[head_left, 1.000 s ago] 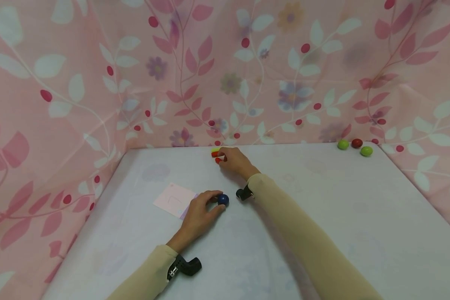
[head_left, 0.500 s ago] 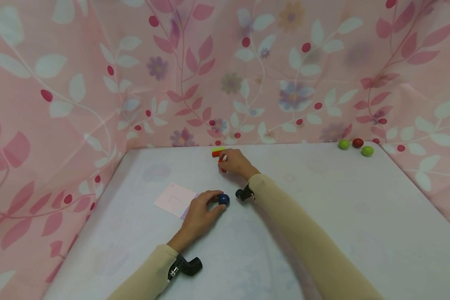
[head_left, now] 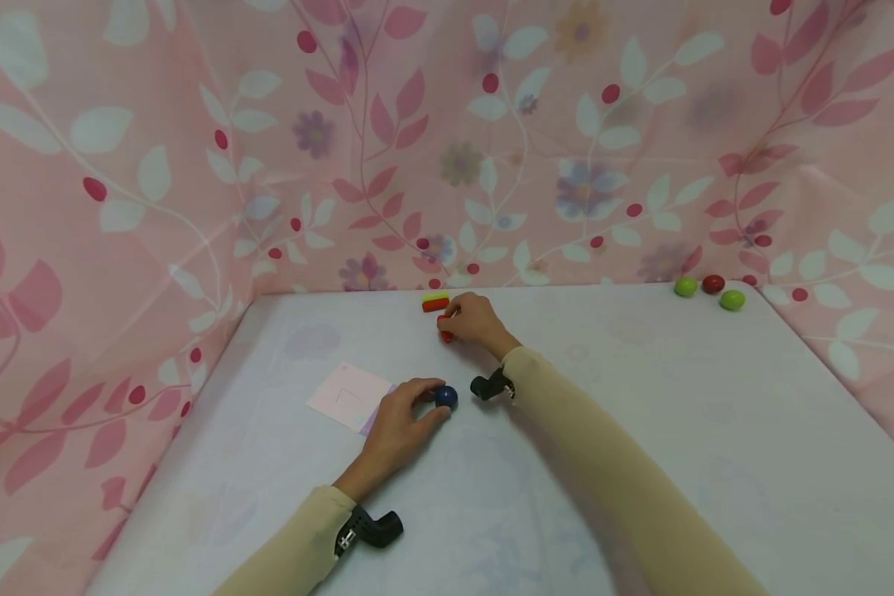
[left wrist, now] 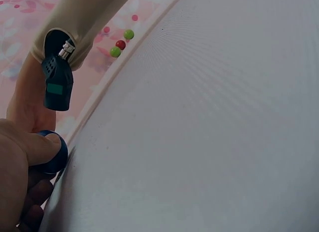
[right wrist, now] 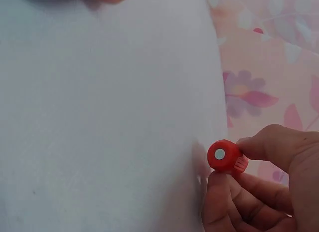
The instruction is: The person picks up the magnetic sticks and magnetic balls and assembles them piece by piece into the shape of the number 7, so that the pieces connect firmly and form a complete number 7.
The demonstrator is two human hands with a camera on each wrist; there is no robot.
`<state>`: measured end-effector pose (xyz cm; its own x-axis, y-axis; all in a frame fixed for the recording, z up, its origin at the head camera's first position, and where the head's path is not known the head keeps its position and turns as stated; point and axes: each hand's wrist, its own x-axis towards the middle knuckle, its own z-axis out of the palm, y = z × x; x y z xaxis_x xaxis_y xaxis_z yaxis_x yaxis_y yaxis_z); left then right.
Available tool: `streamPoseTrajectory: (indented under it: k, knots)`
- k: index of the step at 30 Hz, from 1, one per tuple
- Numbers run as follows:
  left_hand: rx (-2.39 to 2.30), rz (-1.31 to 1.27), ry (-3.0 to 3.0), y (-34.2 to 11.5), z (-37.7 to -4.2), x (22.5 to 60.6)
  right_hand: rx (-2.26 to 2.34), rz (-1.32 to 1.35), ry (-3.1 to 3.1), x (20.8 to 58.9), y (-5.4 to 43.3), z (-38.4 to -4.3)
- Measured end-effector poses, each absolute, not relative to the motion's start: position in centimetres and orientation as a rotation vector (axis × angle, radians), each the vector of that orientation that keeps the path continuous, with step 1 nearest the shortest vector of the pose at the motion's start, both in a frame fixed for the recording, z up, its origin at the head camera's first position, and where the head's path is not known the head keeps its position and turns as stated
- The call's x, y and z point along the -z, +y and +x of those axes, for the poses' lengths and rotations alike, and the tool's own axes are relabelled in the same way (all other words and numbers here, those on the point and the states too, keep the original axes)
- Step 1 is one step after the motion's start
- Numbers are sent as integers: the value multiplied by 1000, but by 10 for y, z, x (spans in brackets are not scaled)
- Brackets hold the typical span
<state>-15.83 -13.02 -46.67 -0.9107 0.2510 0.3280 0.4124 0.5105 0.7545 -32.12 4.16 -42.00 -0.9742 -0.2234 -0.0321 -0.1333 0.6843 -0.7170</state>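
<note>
Clearly, both forearms slant in from the near side of the worktop (head_left: 730, 397), the right one stretching farther out and angling leftward. The left hand (head_left: 399, 422) reaches forward and to the right, thumb and index finger curved to pinch a blue ball (head_left: 446, 398) between them; whether the ball touches the surface I cannot tell. Beyond it, the right hand (head_left: 478, 319) bends its fingers toward the thumb, gripping a red cylinder (right wrist: 229, 156) with a white dot on its end. Just beside those fingertips, near the far edge, lie a red stick (head_left: 435, 305) and a yellow stick (head_left: 435, 295). A pink card (head_left: 346, 396) lies beside the left hand.
</note>
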Motion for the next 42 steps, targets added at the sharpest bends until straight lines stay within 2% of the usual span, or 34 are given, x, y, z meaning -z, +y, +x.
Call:
streamPoseTrajectory:
  k: [11,24,42]
  knots:
    - [1342,-601,-2547,-130,-158,465,1413,-229,2690,418,61,-302]
    - [1363,-604,-2537,-131,-158,465,1431,-456,2608,412,85,-280]
    - [1375,-567,-2587,-131,-157,463,1580,-571,2622,414,111,-251]
